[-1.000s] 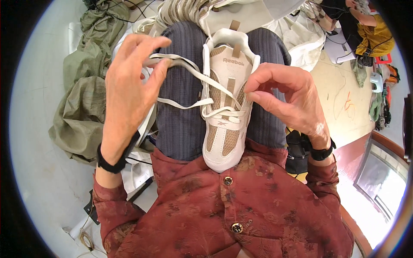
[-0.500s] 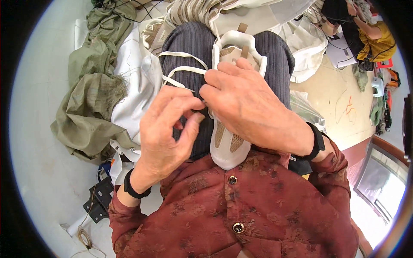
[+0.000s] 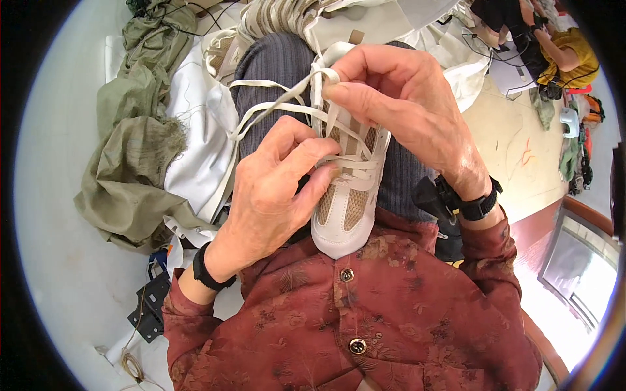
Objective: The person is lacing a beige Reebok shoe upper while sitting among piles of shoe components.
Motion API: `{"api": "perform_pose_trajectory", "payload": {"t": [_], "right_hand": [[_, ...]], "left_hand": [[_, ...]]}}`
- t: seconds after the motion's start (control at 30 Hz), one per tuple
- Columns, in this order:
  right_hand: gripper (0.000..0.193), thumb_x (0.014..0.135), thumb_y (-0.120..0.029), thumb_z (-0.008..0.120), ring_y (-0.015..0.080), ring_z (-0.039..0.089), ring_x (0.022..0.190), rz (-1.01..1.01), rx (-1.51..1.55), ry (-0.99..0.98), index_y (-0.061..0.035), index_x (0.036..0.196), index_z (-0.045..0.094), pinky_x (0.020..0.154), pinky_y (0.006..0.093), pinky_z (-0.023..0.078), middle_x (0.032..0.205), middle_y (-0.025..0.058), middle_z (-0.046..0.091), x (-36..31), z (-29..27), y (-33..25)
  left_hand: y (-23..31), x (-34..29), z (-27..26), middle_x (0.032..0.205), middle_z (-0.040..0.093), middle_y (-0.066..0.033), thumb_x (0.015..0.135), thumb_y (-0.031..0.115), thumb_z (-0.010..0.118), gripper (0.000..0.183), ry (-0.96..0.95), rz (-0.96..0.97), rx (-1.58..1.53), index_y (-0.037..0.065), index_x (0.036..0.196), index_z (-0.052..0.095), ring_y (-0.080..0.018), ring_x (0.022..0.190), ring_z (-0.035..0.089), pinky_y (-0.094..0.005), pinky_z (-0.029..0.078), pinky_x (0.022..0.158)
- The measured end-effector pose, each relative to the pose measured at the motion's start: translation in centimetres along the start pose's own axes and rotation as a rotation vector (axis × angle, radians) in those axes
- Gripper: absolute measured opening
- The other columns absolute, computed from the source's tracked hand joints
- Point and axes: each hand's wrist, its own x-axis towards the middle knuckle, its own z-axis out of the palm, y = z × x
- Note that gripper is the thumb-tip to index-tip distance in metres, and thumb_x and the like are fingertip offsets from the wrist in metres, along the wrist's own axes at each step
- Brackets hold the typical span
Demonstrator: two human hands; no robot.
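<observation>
1. At the centre of my feed, a white and beige sneaker (image 3: 349, 195) lies on the wearer's lap, toe cap pointing to 6 o'clock against the rust-red patterned shirt (image 3: 365, 326), heel end toward 12 o'clock.
2. A flat white shoelace (image 3: 287, 107) crosses the sneaker's mesh tongue and runs off in loose strands toward 10 o'clock.
3. The left hand (image 3: 274, 195), coming in from 7 o'clock, is curled over the lower eyelets, its thumb and forefinger pinching a crossing of the shoelace against the shoe.
4. The right hand (image 3: 404, 104), reaching in from 3 o'clock, is closed in a pinch on a loop of the shoelace at the top of the sneaker, near 12 o'clock of it.
5. Each wrist carries a black band; the one on the right wrist (image 3: 479, 205) bears a small black device.
6. Beneath the sneaker, I see dark ribbed trousers (image 3: 274, 65) covering the knees.
7. At 9 o'clock on the floor, a crumpled olive-green cloth (image 3: 130, 169) lies beside a white fabric bag (image 3: 195, 143); I cannot tell what the bag contains.
8. At 12 o'clock, a pile of more pale shoes (image 3: 280, 16) rests past the knees.
9. At 2 o'clock, well apart, another person in yellow clothing (image 3: 567, 55) sits on the floor.
</observation>
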Motion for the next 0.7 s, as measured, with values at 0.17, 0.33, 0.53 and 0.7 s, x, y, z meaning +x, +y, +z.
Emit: {"api": "perform_pose_trajectory", "payload": {"t": [0.17, 0.33, 0.53, 0.7], "right_hand": [[0.012, 0.092, -0.013, 0.069, -0.0003, 0.047, 0.064, 0.004, 0.059, -0.026, -0.0008, 0.09, 0.069, 0.053, 0.0204, 0.038, 0.07, -0.0079, 0.055, 0.2, -0.2, 0.4], [0.013, 0.089, -0.012, 0.07, 0.0014, 0.048, 0.062, -0.019, 0.053, -0.027, 0.0005, 0.089, 0.069, 0.053, 0.0215, 0.039, 0.068, -0.0057, 0.056, 0.3, 0.0, 0.9], [0.013, 0.085, -0.01, 0.07, 0.005, 0.049, 0.06, -0.027, 0.04, -0.098, 0.0029, 0.085, 0.069, 0.054, 0.0237, 0.042, 0.065, -0.003, 0.056, 0.6, 0.4, 0.6], [0.013, 0.086, -0.011, 0.07, 0.0045, 0.048, 0.062, -0.04, 0.071, -0.088, 0.0021, 0.087, 0.07, 0.054, 0.0242, 0.041, 0.066, -0.0034, 0.056, 0.6, 0.2, 1.0]], "left_hand": [[-0.2, 0.8, -0.1, 0.092, 0.056, -0.0077, 0.082, -0.004, 0.071, 0.017, -0.031, 0.059, 0.075, 0.002, 0.095, 0.062, -0.019, 0.076, 0.058, -0.031, 0.047, 0.061], [0.8, 1.3, 0.0, 0.089, 0.053, -0.0083, 0.083, -0.007, 0.065, 0.013, -0.078, 0.006, -0.081, 0.001, 0.09, 0.056, -0.0204, 0.072, 0.053, -0.0304, 0.043, 0.062], [1.6, 1.2, -0.5, 0.09, 0.053, -0.0078, 0.087, -0.002, 0.064, 0.01, -0.132, -0.108, -0.16, 0.001, 0.092, 0.056, -0.0185, 0.073, 0.051, -0.0288, 0.043, 0.062], [1.4, 1.5, -1.7, 0.091, 0.055, -0.0078, 0.083, -0.005, 0.066, 0.014, -0.27, -0.098, -0.145, 0.001, 0.092, 0.056, -0.0182, 0.072, 0.056, -0.0294, 0.046, 0.062]]}}
